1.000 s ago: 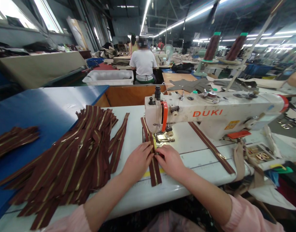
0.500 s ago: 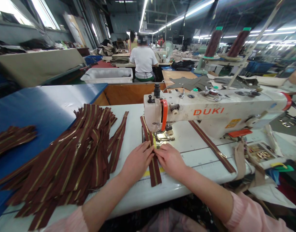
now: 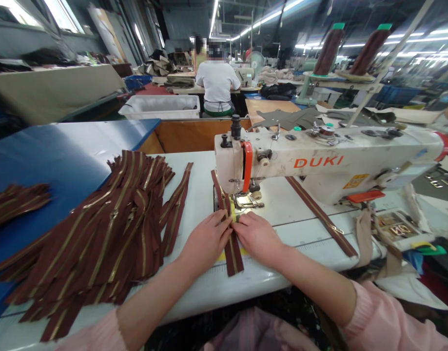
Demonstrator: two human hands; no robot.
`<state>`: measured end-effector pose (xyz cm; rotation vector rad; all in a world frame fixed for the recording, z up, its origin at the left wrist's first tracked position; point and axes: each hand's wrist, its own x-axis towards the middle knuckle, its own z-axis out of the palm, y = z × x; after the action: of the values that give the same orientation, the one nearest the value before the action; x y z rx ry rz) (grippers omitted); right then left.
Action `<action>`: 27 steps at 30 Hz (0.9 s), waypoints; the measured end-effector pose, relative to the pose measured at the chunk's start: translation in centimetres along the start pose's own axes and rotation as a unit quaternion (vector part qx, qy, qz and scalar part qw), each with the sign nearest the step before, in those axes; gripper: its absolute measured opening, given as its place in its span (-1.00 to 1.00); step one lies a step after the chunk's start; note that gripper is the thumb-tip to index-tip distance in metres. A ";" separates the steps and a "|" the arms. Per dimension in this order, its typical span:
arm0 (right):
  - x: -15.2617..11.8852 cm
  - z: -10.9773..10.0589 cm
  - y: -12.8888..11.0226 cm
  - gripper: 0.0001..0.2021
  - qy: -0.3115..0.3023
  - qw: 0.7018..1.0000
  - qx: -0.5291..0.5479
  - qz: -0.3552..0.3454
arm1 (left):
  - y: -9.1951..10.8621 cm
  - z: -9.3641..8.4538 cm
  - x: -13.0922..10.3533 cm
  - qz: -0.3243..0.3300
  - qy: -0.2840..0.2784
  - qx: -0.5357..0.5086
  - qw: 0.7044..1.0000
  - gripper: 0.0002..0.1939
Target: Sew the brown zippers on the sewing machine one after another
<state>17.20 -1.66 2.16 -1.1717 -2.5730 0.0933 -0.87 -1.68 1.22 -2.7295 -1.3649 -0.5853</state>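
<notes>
A brown zipper (image 3: 234,256) with gold teeth lies lengthwise under the head of a white sewing machine (image 3: 319,158). On its left edge, my left hand (image 3: 206,238) has closed fingers pressed down on the tape. From the right, my right hand (image 3: 258,239) pinches the same zipper close to the metal presser foot (image 3: 247,200). The fingertips of both hands almost meet, just in front of the foot. What lies directly beneath the fingertips is hidden.
Left of my hands is a big pile of brown zippers (image 3: 110,229), with a smaller bundle (image 3: 17,200) on the blue surface. Another zipper (image 3: 321,219) lies right of the needle area. A small tray (image 3: 399,229) holds metal parts. Ahead sits a person in white (image 3: 217,85).
The view has tilted slightly, so the scene sits a little higher. Both hands keep their hold on the zipper, which shows no clear movement under the machine.
</notes>
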 end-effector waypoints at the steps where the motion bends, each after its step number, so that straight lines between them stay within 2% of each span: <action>1: 0.1 0.0 0.6 -0.81 0.011 1.000 0.016 -0.003 | -0.2 0.0 0.2 0.001 -0.004 0.001 1.000 -0.68; 3: 0.6 -0.1 2.1 -0.79 0.049 0.997 0.060 0.017 | -0.6 0.2 0.8 -0.001 -0.010 -0.002 1.000 -0.68; 5: 1.6 -0.2 4.0 -0.79 0.093 0.985 0.124 0.082 | -1.0 0.4 1.4 0.001 -0.015 -0.009 1.000 -0.68; 7: 3.0 -0.3 5.7 -0.79 0.101 0.965 0.196 0.144 | -1.4 0.7 2.0 0.008 -0.016 -0.017 1.000 -0.67; 8: 3.8 -0.3 6.5 -0.79 0.094 0.960 0.217 0.150 | -1.5 0.8 2.2 0.010 -0.015 -0.021 1.000 -0.66; 12: 6.6 0.2 8.0 -0.83 0.047 0.953 0.278 0.113 | -1.6 1.2 2.4 0.006 -0.008 -0.031 0.999 -0.66; 15: 7.8 1.0 8.5 -0.86 0.020 0.948 0.306 0.086 | -1.6 1.3 2.1 0.004 -0.006 -0.035 0.999 -0.67; 21: 8.6 2.9 9.8 -0.89 -0.011 0.942 0.329 0.062 | -1.6 1.4 2.0 -0.006 -0.002 -0.041 0.999 -0.66; 27: 9.1 4.0 10.1 -0.88 -0.007 0.938 0.343 0.057 | -1.3 1.4 1.9 -0.022 -0.005 -0.031 0.999 -0.64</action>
<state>17.74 12.09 -1.24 -1.0233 -2.1717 0.9404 -0.41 0.82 0.40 -2.7590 -1.4375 -0.6286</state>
